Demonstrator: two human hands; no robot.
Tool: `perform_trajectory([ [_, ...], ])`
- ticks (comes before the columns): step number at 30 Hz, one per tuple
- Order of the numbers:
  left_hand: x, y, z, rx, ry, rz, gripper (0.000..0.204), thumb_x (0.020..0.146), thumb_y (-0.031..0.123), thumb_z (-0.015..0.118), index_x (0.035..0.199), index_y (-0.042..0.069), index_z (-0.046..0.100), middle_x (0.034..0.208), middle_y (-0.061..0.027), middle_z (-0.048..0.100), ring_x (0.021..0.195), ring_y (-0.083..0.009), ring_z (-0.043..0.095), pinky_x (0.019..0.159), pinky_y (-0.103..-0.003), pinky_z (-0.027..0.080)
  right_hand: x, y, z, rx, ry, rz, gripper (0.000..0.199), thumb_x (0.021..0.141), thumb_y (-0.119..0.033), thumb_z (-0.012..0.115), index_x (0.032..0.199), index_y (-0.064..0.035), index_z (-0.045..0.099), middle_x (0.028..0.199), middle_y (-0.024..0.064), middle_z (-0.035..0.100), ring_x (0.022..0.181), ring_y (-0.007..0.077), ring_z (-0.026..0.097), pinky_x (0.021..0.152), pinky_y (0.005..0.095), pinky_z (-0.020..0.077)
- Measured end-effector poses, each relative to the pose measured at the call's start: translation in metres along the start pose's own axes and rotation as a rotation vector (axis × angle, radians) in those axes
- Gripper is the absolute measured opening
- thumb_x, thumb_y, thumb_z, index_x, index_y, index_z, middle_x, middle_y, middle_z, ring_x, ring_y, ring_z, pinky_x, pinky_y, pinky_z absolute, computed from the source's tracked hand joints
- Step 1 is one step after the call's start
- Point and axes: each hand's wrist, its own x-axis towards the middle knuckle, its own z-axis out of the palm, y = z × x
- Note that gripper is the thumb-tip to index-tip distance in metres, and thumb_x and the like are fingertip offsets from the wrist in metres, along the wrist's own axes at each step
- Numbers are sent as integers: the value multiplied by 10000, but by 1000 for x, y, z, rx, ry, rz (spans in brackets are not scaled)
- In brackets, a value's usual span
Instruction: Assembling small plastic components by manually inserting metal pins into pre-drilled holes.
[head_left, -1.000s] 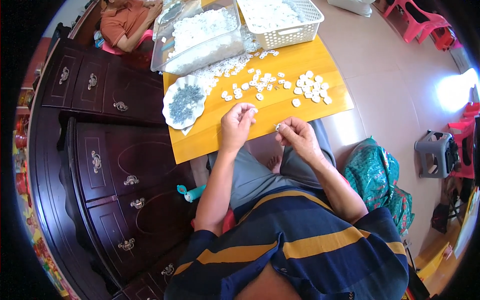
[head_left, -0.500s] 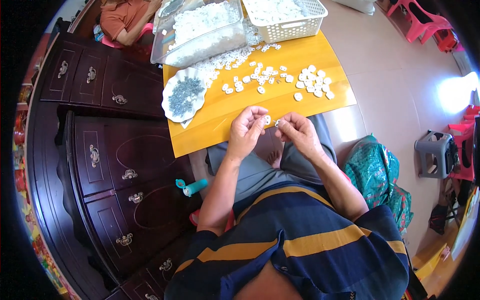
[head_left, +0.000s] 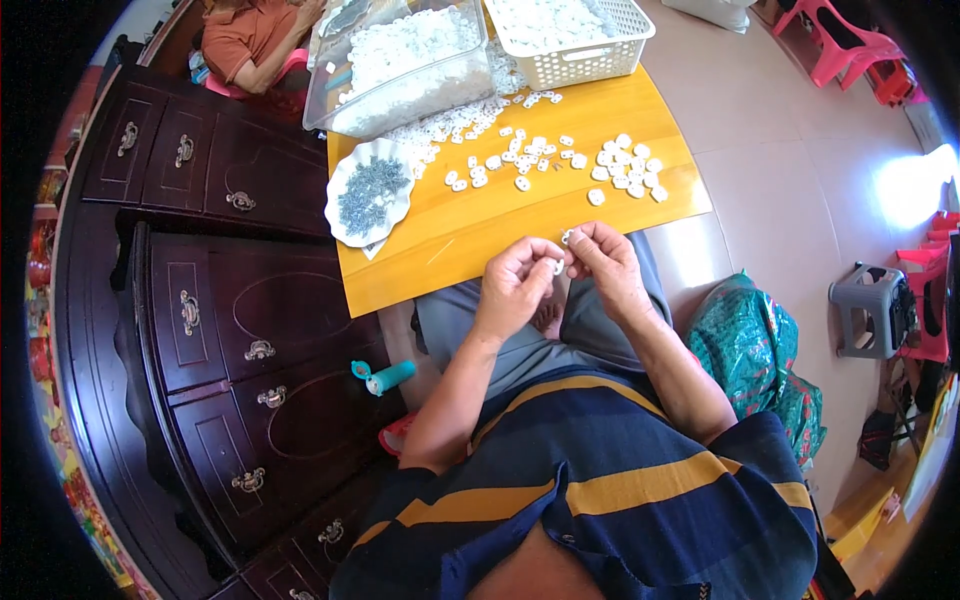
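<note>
My left hand (head_left: 518, 288) pinches a small white plastic piece (head_left: 559, 267) between thumb and fingertips, just past the near edge of the table and above my lap. Right beside it, my right hand (head_left: 608, 268) is closed on a tiny whitish part (head_left: 566, 237), too small to make out its kind. The fingertips of both hands are close together and may touch. On the table lie loose white plastic pieces with holes (head_left: 522, 184) and a cluster of rounder white pieces (head_left: 636, 180). A scalloped white plate (head_left: 337, 222) holds a heap of small dark grey metal-looking parts (head_left: 372, 194).
At the table's far side stand a clear bin (head_left: 395, 118) and a cream perforated basket (head_left: 590, 66), both full of white pieces. Left is a dark wooden cabinet (head_left: 230, 290). A green bag (head_left: 745, 335) lies right of me. Another person (head_left: 250, 45) sits far left.
My left hand has moved right and slightly nearer to me, bringing its white piece beside my right fingers. The tiny part in my right hand has shifted slightly farther away and right.
</note>
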Motion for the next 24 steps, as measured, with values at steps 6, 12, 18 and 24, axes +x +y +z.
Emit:
perform_trajectory([
  [6,-12,-8,30,107,42,109,70,962,-13,651,1017,-8,693,819,-21,696,657,-49,612,587,-235,498,2,3,0,129,91,-11,158,1068,-214,601,1038,-63,634,880,20,691,770,80,634,713,211,516],
  [12,-18,-4,51,309,8,239,126,891,-20,700,1016,-19,687,895,-182,696,745,-296,699,671,-360,550,-2,-2,3,330,173,89,140,1072,-233,587,1065,-103,637,930,50,713,803,122,672,731,254,555],
  [18,-10,-5,39,484,-88,400,160,867,-24,710,1022,-12,676,948,-167,689,837,-336,704,735,-371,559,-1,-1,1,338,128,86,139,1069,-227,586,1057,-97,633,944,56,713,824,135,678,767,264,558],
  [24,-13,1,34,427,-29,296,132,875,-20,720,997,7,676,937,-156,681,830,-335,695,731,-364,556,-2,-4,5,316,133,63,140,1065,-219,598,1045,-85,633,920,32,701,799,106,653,772,250,539],
])
